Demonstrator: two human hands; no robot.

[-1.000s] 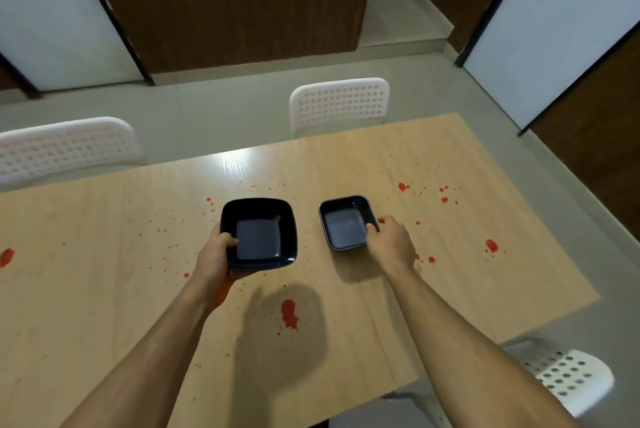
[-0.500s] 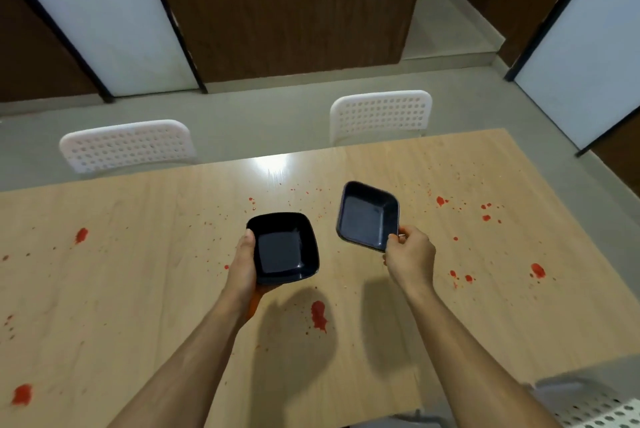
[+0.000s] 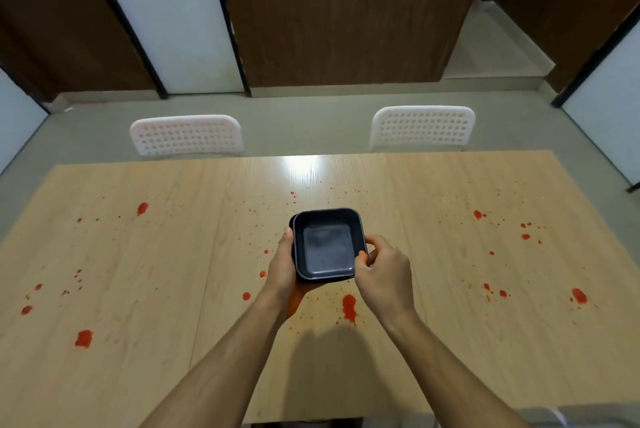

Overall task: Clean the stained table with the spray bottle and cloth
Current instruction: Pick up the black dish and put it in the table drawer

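Observation:
Two black square bowls [image 3: 327, 246] are nested one inside the other, held above the middle of the light wooden table [image 3: 415, 254]. My left hand [image 3: 284, 268] grips the stack from its left side and underneath. My right hand [image 3: 382, 273] pinches the upper bowl's right rim. Red stains are spattered over the table, with a large blot [image 3: 349, 307] just below the bowls and others at the far left [image 3: 83, 338] and far right [image 3: 579, 295]. No spray bottle or cloth is in view.
Two white perforated chairs [image 3: 185, 135] [image 3: 422, 128] stand at the table's far edge. Behind them are grey floor, brown wooden panels and a white door [image 3: 173, 29]. The table's near edge runs along the bottom of the view.
The right hand lifted the smaller bowl off the table, carried it left and set it into the bowl in the left hand. The view has panned left.

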